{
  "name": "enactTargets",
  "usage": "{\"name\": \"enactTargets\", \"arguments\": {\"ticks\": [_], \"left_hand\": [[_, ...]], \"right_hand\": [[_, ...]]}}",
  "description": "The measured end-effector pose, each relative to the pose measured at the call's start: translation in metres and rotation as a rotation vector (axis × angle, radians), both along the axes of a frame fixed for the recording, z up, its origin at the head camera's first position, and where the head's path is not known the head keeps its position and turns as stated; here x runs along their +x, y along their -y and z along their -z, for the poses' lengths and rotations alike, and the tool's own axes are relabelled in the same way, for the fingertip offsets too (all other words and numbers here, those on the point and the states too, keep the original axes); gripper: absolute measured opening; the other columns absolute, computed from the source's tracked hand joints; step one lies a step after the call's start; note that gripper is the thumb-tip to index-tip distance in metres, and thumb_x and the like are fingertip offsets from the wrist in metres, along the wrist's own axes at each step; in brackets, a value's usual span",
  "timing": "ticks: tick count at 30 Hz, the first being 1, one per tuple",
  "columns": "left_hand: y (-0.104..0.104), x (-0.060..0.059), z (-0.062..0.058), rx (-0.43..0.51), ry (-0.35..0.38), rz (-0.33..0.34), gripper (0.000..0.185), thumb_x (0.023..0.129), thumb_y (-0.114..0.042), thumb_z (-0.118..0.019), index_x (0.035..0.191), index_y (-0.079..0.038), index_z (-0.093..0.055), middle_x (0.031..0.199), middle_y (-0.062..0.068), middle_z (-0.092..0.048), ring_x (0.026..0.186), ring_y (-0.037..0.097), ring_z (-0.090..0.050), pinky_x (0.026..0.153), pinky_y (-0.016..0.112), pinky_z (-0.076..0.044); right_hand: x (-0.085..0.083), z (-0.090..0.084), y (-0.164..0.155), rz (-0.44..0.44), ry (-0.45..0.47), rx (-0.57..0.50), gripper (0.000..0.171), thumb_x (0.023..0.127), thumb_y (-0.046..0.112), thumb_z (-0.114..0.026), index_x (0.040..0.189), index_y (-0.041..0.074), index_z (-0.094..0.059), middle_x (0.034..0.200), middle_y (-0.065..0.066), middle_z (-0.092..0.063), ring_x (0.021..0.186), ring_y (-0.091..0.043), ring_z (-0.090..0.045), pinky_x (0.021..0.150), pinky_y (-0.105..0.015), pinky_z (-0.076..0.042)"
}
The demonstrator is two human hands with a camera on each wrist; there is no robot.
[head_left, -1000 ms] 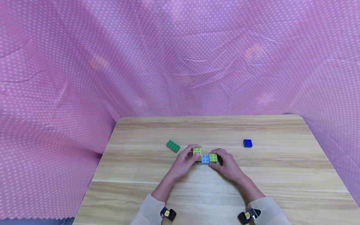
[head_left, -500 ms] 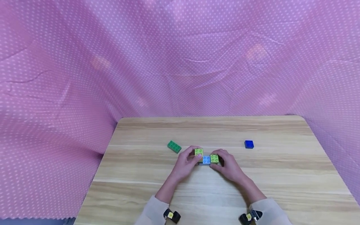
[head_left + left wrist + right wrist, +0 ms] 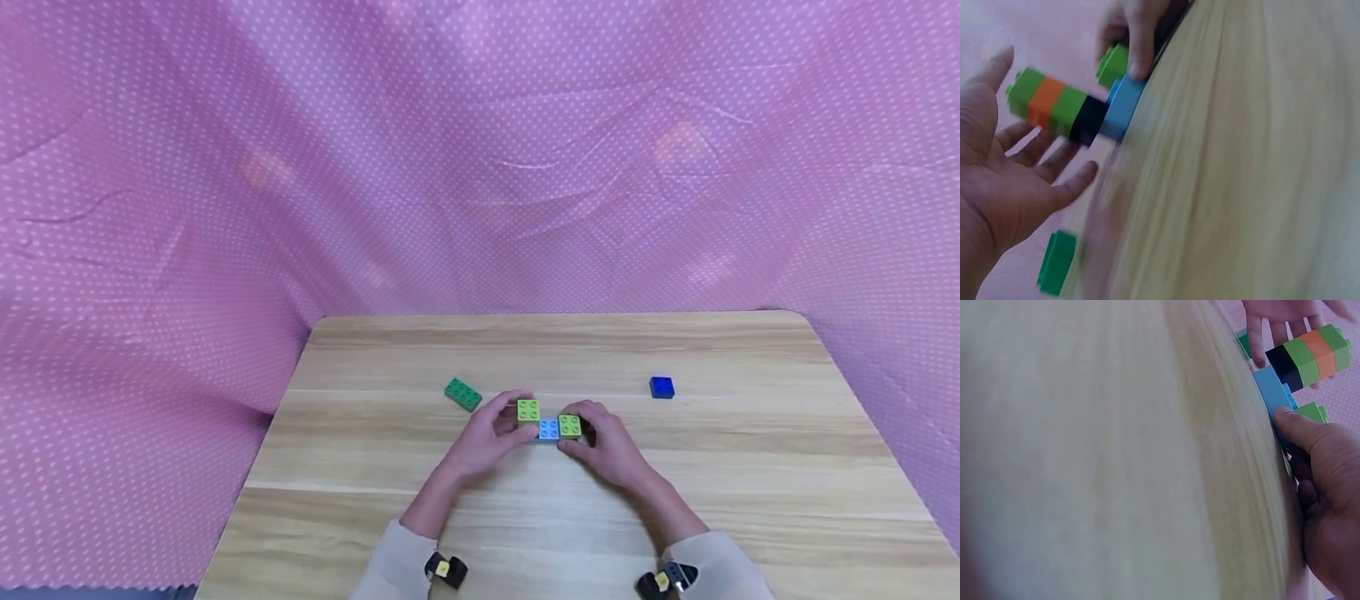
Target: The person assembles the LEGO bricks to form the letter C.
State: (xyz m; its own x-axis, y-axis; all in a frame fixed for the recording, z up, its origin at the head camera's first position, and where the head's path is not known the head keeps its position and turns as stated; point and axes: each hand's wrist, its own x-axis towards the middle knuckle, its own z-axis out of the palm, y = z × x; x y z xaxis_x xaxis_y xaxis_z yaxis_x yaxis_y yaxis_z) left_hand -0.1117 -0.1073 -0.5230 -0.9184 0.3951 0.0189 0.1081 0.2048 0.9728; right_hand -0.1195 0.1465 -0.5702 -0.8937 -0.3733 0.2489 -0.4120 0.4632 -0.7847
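Note:
A brick assembly stands on the wooden table point(image 3: 525, 517) between both hands. A light blue base brick point(image 3: 548, 428) carries a tower point(image 3: 1054, 106) of lime, orange, lime and black bricks at its left end. A single lime brick point(image 3: 569, 426) sits on its right end. My right hand point(image 3: 607, 446) pinches the base and the lime brick, its thumb point(image 3: 1297, 428) pressed on the blue side. My left hand point(image 3: 1004, 187) is spread beside the tower with fingers straight, cupping it without gripping.
A dark green long brick point(image 3: 462, 394) lies to the left of the hands, also in the left wrist view point(image 3: 1057, 262). A small dark blue brick point(image 3: 662, 387) lies at the right. Pink dotted cloth point(image 3: 480, 167) surrounds the table.
The left hand's fingers have eased off the tower and opened beside it. The assembly and the right hand stay about where they were.

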Motion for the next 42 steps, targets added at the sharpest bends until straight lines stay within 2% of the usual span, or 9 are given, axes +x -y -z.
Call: {"name": "enactTargets", "arguments": {"ticks": [3, 6, 9, 14, 18, 23, 26, 31, 42], "left_hand": [[0.019, -0.004, -0.005, -0.071, -0.078, 0.016, 0.065, 0.090, -0.035, -0.074, 0.146, -0.019, -0.045, 0.145, -0.005, -0.048, 0.132, 0.026, -0.048, 0.108, 0.044, -0.043], [0.045, -0.012, -0.010, -0.207, -0.176, -0.012, 0.069, 0.086, -0.036, -0.078, 0.146, -0.026, -0.046, 0.147, -0.009, -0.044, 0.135, 0.024, -0.044, 0.110, 0.047, -0.040], [0.071, -0.025, -0.013, -0.281, -0.240, -0.016, 0.071, 0.084, -0.033, -0.080, 0.146, -0.028, -0.046, 0.145, 0.000, -0.048, 0.126, 0.028, -0.051, 0.108, 0.051, -0.042], [0.106, -0.046, -0.008, -0.356, -0.256, -0.039, 0.072, 0.088, -0.026, -0.077, 0.150, -0.025, -0.039, 0.142, 0.017, -0.051, 0.126, 0.036, -0.052, 0.109, 0.057, -0.038], [0.116, -0.056, -0.003, -0.455, -0.230, -0.031, 0.072, 0.091, -0.010, -0.072, 0.153, -0.020, -0.036, 0.146, 0.012, -0.050, 0.138, 0.030, -0.042, 0.116, 0.051, -0.030], [0.113, -0.061, 0.005, -0.578, -0.269, -0.020, 0.053, 0.091, -0.004, -0.069, 0.141, -0.015, -0.054, 0.137, 0.006, -0.057, 0.128, 0.025, -0.049, 0.111, 0.045, -0.038], [0.111, -0.060, 0.007, -0.560, -0.272, -0.069, 0.043, 0.090, -0.009, -0.073, 0.131, -0.015, -0.062, 0.129, 0.003, -0.061, 0.122, 0.022, -0.053, 0.108, 0.044, -0.042], [0.107, -0.058, 0.005, -0.428, -0.274, -0.109, 0.040, 0.089, -0.015, -0.076, 0.127, -0.014, -0.065, 0.121, -0.001, -0.063, 0.114, 0.017, -0.058, 0.103, 0.041, -0.048], [0.075, -0.041, -0.027, -0.350, -0.290, -0.098, 0.042, 0.086, -0.015, -0.078, 0.127, -0.016, -0.066, 0.114, -0.008, -0.064, 0.105, 0.011, -0.060, 0.097, 0.043, -0.052]], "right_hand": [[0.000, 0.000, 0.002, 0.005, 0.003, 0.004, 0.039, 0.080, 0.021, -0.084, 0.115, 0.018, -0.066, 0.115, 0.012, -0.063, 0.112, -0.012, -0.055, 0.100, -0.043, -0.046], [-0.001, 0.000, 0.002, 0.004, 0.002, 0.015, 0.040, 0.080, 0.022, -0.084, 0.116, 0.019, -0.066, 0.116, 0.012, -0.063, 0.113, -0.012, -0.055, 0.101, -0.044, -0.046], [-0.001, -0.001, 0.002, 0.013, 0.019, 0.012, 0.039, 0.080, 0.021, -0.084, 0.115, 0.019, -0.066, 0.115, 0.013, -0.063, 0.112, -0.012, -0.055, 0.100, -0.043, -0.045], [-0.002, -0.002, 0.002, 0.013, 0.030, 0.011, 0.039, 0.081, 0.021, -0.084, 0.115, 0.020, -0.066, 0.115, 0.013, -0.063, 0.112, -0.011, -0.054, 0.101, -0.042, -0.045], [-0.003, -0.001, 0.004, 0.010, 0.031, 0.019, 0.039, 0.081, 0.023, -0.084, 0.116, 0.020, -0.066, 0.116, 0.012, -0.063, 0.114, -0.011, -0.054, 0.102, -0.042, -0.044], [-0.002, 0.000, 0.005, 0.023, 0.038, 0.016, 0.039, 0.081, 0.022, -0.084, 0.115, 0.020, -0.066, 0.115, 0.012, -0.063, 0.113, -0.011, -0.054, 0.102, -0.042, -0.044], [-0.002, -0.001, 0.006, 0.020, 0.039, 0.018, 0.039, 0.081, 0.022, -0.084, 0.115, 0.020, -0.066, 0.115, 0.012, -0.063, 0.113, -0.011, -0.054, 0.101, -0.042, -0.045], [-0.002, -0.004, 0.005, 0.029, 0.051, 0.020, 0.039, 0.081, 0.022, -0.084, 0.116, 0.020, -0.066, 0.115, 0.013, -0.062, 0.113, -0.010, -0.054, 0.101, -0.041, -0.045], [-0.003, -0.004, 0.006, 0.028, 0.045, 0.022, 0.038, 0.081, 0.022, -0.084, 0.115, 0.020, -0.066, 0.115, 0.014, -0.062, 0.113, -0.010, -0.054, 0.101, -0.040, -0.045]]}}
